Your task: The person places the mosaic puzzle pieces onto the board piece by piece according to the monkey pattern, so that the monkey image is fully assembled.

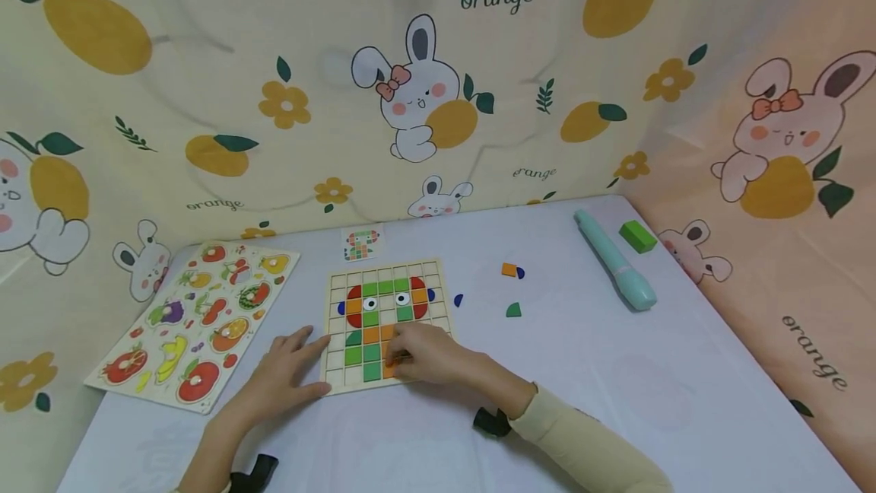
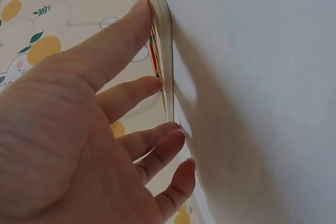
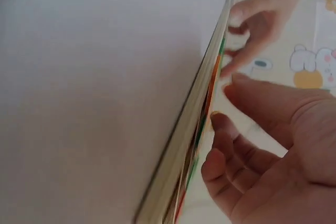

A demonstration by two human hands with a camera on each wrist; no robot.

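Observation:
A square wooden grid board (image 1: 335, 383) lies on the table, partly filled with coloured pieces that form a face with two eye pieces above orange and green squares. My right hand (image 1: 434, 354) is over its lower right part, fingers bent down at the orange squares (image 1: 371, 335). In the right wrist view, the thumb (image 3: 262, 98) and index fingertip stand apart close over the board, with no piece visible between them. My left hand (image 1: 277, 380) spreads its fingers along the board's left edge; the thumb (image 2: 123, 38) touches that edge in the left wrist view.
A small picture card (image 1: 363, 243) lies behind the board. To the right are a loose orange square (image 1: 509, 269), blue half-rounds (image 1: 458, 300), a green quarter-round (image 1: 513, 310), a teal tapered tool (image 1: 616, 261) and a green block (image 1: 637, 236). A fruit puzzle board (image 1: 153, 383) lies left.

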